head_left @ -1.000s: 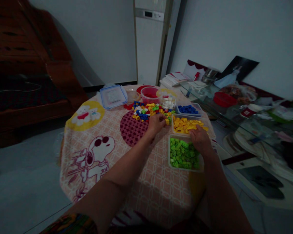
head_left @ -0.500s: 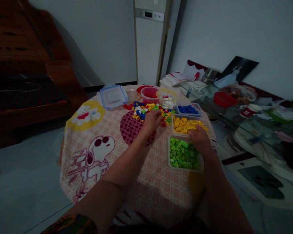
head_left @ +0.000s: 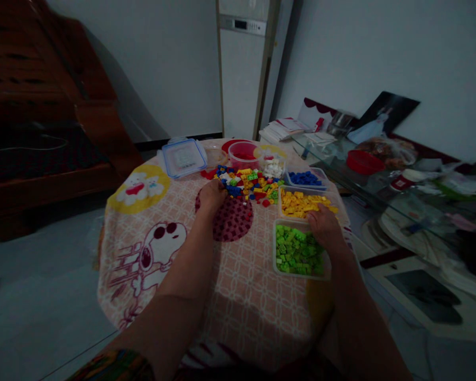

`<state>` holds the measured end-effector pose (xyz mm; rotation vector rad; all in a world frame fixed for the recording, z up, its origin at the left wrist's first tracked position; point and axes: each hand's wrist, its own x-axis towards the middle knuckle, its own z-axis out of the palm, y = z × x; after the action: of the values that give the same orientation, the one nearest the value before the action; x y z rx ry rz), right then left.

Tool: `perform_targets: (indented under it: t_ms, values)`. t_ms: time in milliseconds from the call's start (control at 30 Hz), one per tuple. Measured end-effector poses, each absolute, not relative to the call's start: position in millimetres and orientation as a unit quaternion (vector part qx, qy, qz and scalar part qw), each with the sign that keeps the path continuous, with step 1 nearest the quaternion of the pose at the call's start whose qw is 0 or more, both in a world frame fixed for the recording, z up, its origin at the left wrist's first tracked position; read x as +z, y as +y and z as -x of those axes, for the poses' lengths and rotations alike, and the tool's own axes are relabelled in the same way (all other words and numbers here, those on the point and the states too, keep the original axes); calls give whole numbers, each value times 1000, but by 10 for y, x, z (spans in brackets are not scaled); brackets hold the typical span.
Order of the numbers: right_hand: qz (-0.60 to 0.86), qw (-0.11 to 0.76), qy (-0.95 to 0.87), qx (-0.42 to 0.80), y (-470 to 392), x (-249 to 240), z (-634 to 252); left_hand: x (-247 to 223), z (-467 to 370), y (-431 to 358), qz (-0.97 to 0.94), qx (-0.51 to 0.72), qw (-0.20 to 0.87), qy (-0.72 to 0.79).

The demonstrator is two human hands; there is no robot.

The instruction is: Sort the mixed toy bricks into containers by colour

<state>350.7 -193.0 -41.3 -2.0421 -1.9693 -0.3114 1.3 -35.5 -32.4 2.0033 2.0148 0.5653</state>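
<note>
My left hand is at the left edge of a mixed heap of toy building bricks, fingers curled down at the bricks. Whatever its fingertips hold is too small to make out. My right hand stays at the near right side of a clear container of yellow bricks. Its thumb and fingers are drawn together over the rim, and any piece between them is hidden. Just below stands a container of green bricks, partly covered by the right hand and wrist.
Behind the yellow bricks sits a container of blue bricks, with white bricks beside it. A pink round tub and a blue-rimmed lid lie at the back. A cluttered glass-topped stand flanks the table's right side.
My left hand has moved left across the heap, from its middle to its left edge, uncovering the bricks there. The right hand has hardly moved.
</note>
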Motion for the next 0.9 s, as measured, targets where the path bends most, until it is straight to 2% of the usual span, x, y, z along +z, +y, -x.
perform_targets:
  t_ms: [500,733,900]
  values:
    - [703,143,-691,-93,-1924,-410,-3507,-214,-12,-346,-726,136,129,661]
    - [709,125,-686,-109,-1906,-439,-3518,-61,-74,-375,-703,222,146,659]
    - [704,124,-690,-111,-1894,-445,-3547,19,-321,-489,-708,320,183,602]
